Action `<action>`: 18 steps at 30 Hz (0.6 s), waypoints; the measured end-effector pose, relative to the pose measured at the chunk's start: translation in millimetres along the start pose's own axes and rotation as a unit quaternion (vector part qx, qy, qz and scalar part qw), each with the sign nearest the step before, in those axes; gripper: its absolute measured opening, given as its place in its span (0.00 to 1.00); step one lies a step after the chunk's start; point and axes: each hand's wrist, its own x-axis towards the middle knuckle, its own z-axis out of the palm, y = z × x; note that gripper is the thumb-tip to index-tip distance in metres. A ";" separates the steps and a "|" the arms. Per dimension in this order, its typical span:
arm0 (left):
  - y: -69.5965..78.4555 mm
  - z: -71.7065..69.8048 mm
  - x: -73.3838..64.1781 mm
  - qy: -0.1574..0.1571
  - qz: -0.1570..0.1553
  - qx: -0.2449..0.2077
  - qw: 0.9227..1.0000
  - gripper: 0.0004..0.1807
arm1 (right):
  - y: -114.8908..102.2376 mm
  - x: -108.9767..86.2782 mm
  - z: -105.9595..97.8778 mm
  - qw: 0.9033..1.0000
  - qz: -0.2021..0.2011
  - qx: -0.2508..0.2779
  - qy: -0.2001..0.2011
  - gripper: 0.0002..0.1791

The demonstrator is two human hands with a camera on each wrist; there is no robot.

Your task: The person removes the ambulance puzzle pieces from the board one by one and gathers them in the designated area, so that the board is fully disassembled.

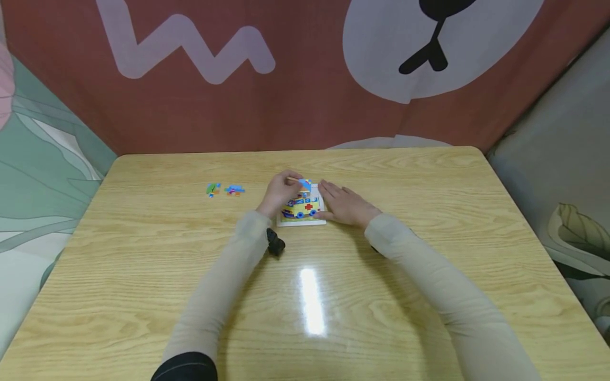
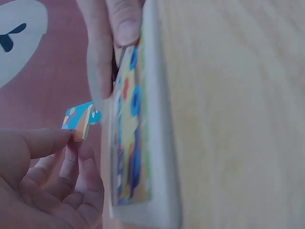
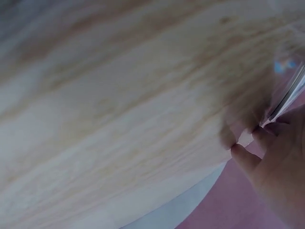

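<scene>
My left hand (image 1: 280, 193) pinches a jigsaw piece (image 2: 76, 117), blue with an orange part, between thumb and fingertips. The piece is held over the upper part of a white-framed puzzle board (image 1: 301, 224). Lower on the board lies a yellow ambulance picture (image 1: 300, 208) with a red cross and blue wheels. My right hand (image 1: 349, 205) rests along the board's right side, fingers extended and thumb over the picture's lower right corner. In the right wrist view, the fingertips (image 3: 237, 151) touch the tabletop beside the board edge.
Two small clusters of loose puzzle pieces, one green and blue (image 1: 213, 189), one blue and orange (image 1: 234, 190), lie left of the board on the wooden table (image 1: 143, 254). A reddish-brown patterned curtain (image 1: 305, 106) hangs behind the far table edge.
</scene>
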 end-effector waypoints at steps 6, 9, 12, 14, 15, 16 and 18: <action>0.2 -16.7 -1.5 -0.002 -0.020 0.009 1.000 0.16 | -0.9 -0.8 -1.2 1.000 -0.017 -0.003 0.003 0.44; -1.7 -26.0 -2.0 0.004 -0.027 0.012 1.000 0.16 | -1.7 -0.6 -1.9 1.000 -0.018 -0.007 -0.005 0.43; -3.7 -34.8 -2.4 0.011 -0.019 0.022 1.000 0.16 | -2.2 -0.4 -2.9 1.000 -0.017 -0.012 -0.011 0.43; -4.9 -39.8 -3.2 0.016 -0.014 0.037 0.999 0.16 | -2.3 -0.7 -3.6 1.000 -0.018 -0.014 -0.011 0.43; -5.3 -42.1 -3.5 0.017 -0.011 0.044 0.999 0.16 | -2.3 -1.0 -4.0 1.000 -0.018 -0.014 -0.012 0.43; -5.9 -44.3 -3.8 0.019 -0.012 0.049 0.999 0.16 | -2.2 -1.1 -4.4 1.000 -0.018 -0.014 -0.012 0.43; -7.2 -49.2 -4.8 0.022 -0.015 0.060 0.998 0.16 | -1.9 -1.3 -5.1 1.000 -0.019 -0.013 -0.011 0.43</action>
